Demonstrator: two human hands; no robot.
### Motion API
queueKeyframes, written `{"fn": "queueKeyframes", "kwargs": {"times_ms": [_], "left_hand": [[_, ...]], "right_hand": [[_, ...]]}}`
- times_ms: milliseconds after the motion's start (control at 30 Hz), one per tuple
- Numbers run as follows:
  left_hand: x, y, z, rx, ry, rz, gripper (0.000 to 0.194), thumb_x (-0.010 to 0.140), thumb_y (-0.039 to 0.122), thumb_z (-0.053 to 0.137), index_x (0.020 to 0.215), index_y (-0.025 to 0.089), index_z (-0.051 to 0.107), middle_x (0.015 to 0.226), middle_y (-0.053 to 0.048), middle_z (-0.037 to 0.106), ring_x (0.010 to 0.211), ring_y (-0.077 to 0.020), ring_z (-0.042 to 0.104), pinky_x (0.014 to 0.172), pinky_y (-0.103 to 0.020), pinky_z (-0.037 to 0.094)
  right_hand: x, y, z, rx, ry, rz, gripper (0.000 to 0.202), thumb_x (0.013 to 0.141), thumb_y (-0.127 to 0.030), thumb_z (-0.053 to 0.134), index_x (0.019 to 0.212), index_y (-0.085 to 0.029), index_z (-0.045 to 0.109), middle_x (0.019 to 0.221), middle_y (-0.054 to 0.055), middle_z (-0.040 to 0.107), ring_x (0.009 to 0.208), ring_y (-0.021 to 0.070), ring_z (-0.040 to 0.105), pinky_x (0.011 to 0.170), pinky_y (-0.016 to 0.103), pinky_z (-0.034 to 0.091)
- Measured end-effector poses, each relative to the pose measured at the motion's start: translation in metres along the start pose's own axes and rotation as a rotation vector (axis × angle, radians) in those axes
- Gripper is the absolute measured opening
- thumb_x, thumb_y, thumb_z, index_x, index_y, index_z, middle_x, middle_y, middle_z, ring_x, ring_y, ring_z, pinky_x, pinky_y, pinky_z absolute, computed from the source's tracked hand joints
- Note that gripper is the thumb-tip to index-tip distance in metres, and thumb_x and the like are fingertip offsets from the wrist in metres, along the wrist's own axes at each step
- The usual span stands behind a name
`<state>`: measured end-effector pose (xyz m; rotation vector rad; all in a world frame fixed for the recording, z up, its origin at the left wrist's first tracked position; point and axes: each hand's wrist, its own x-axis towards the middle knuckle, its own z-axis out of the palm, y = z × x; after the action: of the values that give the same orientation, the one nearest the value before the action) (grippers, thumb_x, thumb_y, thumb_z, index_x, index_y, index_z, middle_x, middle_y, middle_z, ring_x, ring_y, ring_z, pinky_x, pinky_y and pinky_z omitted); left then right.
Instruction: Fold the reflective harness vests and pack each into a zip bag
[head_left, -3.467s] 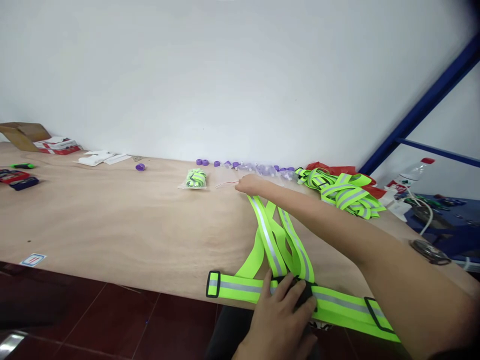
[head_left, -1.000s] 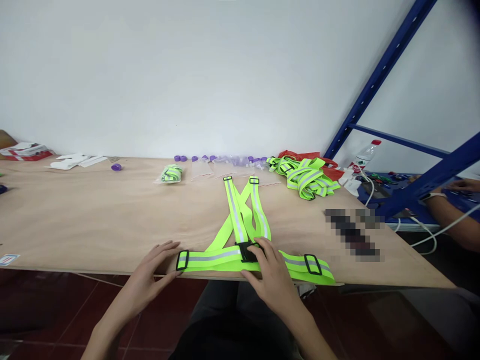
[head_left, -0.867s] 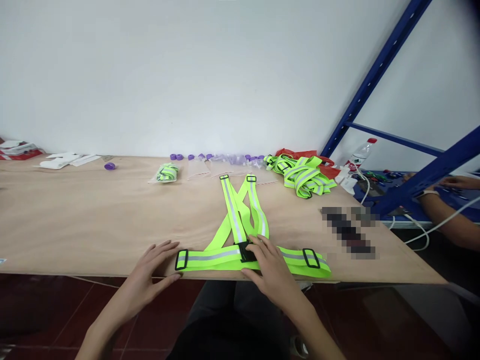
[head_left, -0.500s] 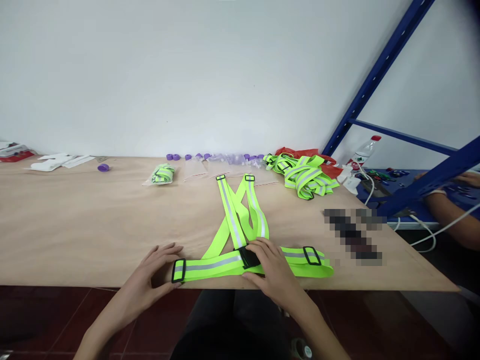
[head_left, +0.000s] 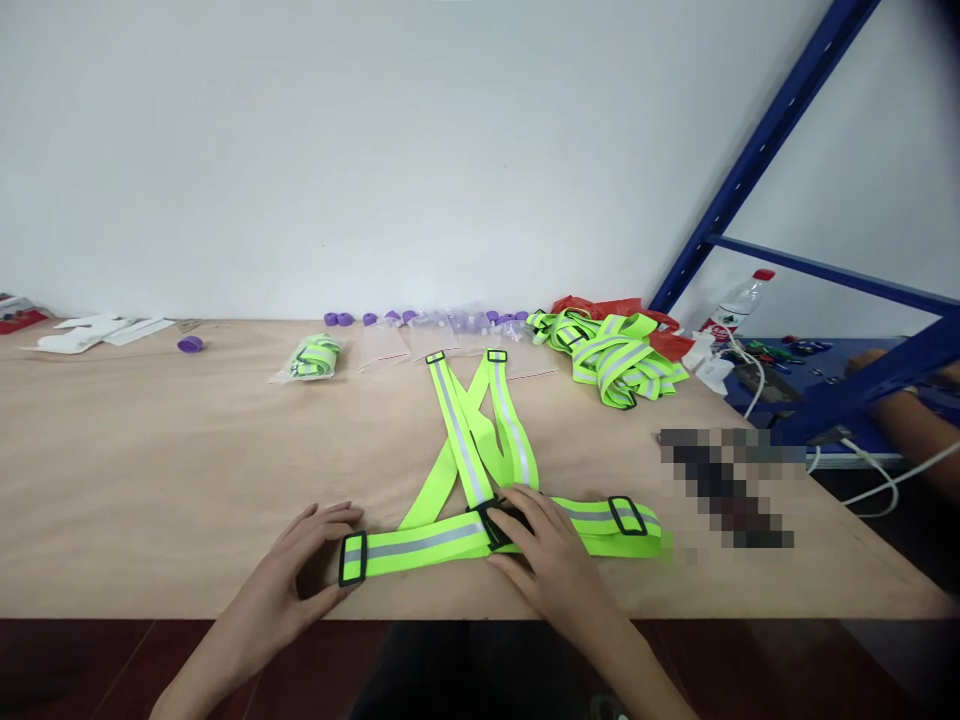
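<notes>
1. Right now, a lime reflective harness point(head_left: 469, 450) lies flat on the worktop point(head_left: 187, 460) near its front edge, straps crossed.
2. The left hand point(head_left: 281, 565) curves, thumb and fingers apart, around the black slider point(head_left: 343, 560) at the belt's left end; how firmly it grips, I cannot tell.
3. The right hand point(head_left: 555, 550) has fingers over the central buckle point(head_left: 491, 525), thumb near the belt's lower edge; its grip is unclear too.
4. Behind are a bagged harness point(head_left: 316, 357), clear bags point(head_left: 386, 345) and, right, a strap pile point(head_left: 622, 360).
</notes>
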<state>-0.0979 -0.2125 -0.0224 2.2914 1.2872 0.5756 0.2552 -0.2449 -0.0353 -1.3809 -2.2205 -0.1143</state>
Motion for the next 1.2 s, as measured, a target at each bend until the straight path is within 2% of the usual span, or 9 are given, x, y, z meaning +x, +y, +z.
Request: {"fn": "queueKeyframes", "kwargs": {"times_ms": [133,267,500,633,733,867,967,1033,1200], "left_hand": [[-0.001,-0.001,0.001,0.011,-0.009,-0.011,0.04,0.087,0.03,0.067,0.126,0.034,0.063,0.141,-0.004,0.061,0.137,-0.0297,0.051,0.119,-0.06,0.028],[0.001,0.004,-0.001,-0.031,0.02,-0.013,0.037,0.087,0.037,0.069,0.123,0.032,0.065,0.139,-0.006,0.063,0.135,-0.0314,0.053,0.119,-0.061,0.029],[0.002,0.025,-0.003,-0.359,0.056,-0.111,0.04,0.089,0.039,0.067,0.128,0.032,0.063,0.139,-0.006,0.063,0.136,-0.0326,0.052,0.114,-0.055,0.041],[0.003,0.027,0.013,-0.637,0.145,-0.178,0.037,0.088,0.041,0.069,0.122,0.027,0.064,0.132,-0.01,0.067,0.126,-0.0336,0.061,0.103,-0.05,0.052],[0.011,0.033,0.037,-0.865,0.333,-0.15,0.035,0.085,0.043,0.072,0.113,0.023,0.063,0.126,-0.012,0.07,0.119,-0.0333,0.066,0.095,-0.044,0.056],[0.035,0.062,0.065,-1.134,0.526,-0.118,0.038,0.084,0.045,0.074,0.111,0.023,0.057,0.123,-0.015,0.072,0.113,-0.0318,0.069,0.095,-0.046,0.054],[0.058,0.091,0.075,-1.251,0.623,-0.087,0.043,0.081,0.044,0.077,0.111,0.027,0.052,0.118,-0.012,0.074,0.107,-0.0297,0.071,0.094,-0.045,0.054],[0.073,0.108,0.077,-1.278,0.632,-0.05,0.043,0.081,0.042,0.078,0.112,0.026,0.052,0.115,-0.011,0.075,0.107,-0.0283,0.072,0.092,-0.041,0.055],[0.094,0.136,0.083,-1.269,0.553,0.045,0.04,0.084,0.041,0.075,0.114,0.02,0.061,0.115,-0.014,0.074,0.109,-0.0278,0.07,0.092,-0.038,0.056]], "right_hand": [[-0.006,-0.022,-0.005,-0.03,0.08,-0.048,0.032,0.096,-0.02,0.055,0.126,-0.015,0.065,0.139,0.014,0.062,0.134,0.0301,0.054,0.109,0.05,0.049],[-0.006,-0.047,-0.007,0.008,0.039,-0.056,0.038,0.099,-0.021,0.049,0.135,-0.015,0.06,0.142,0.01,0.061,0.137,0.0257,0.052,0.112,0.043,0.048],[-0.016,-0.056,0.007,-0.07,-0.015,0.043,0.038,0.101,-0.032,0.048,0.133,-0.02,0.063,0.145,0.008,0.058,0.135,0.0297,0.053,0.108,0.046,0.05],[-0.021,-0.056,0.011,-0.054,0.0,0.066,0.042,0.101,-0.032,0.048,0.14,-0.018,0.057,0.145,0.008,0.058,0.136,0.0274,0.053,0.109,0.044,0.049],[-0.022,-0.056,0.013,-0.035,0.02,0.075,0.044,0.101,-0.031,0.048,0.141,-0.014,0.054,0.143,0.009,0.06,0.136,0.0264,0.052,0.111,0.043,0.047],[-0.022,-0.059,0.015,-0.04,0.022,0.09,0.04,0.1,-0.03,0.048,0.136,-0.017,0.059,0.145,0.01,0.058,0.139,0.0286,0.049,0.112,0.047,0.046],[-0.024,-0.063,0.017,-0.061,0.048,0.131,0.04,0.099,-0.032,0.05,0.134,-0.018,0.061,0.142,0.012,0.06,0.138,0.032,0.049,0.109,0.051,0.046],[-0.026,-0.066,0.019,-0.067,0.058,0.135,0.042,0.098,-0.033,0.052,0.136,-0.017,0.06,0.139,0.012,0.062,0.135,0.0324,0.052,0.109,0.052,0.046],[-0.03,-0.069,0.019,-0.081,0.05,0.123,0.051,0.096,-0.035,0.054,0.142,-0.014,0.053,0.143,0.01,0.06,0.134,0.0319,0.052,0.111,0.051,0.043]]}}
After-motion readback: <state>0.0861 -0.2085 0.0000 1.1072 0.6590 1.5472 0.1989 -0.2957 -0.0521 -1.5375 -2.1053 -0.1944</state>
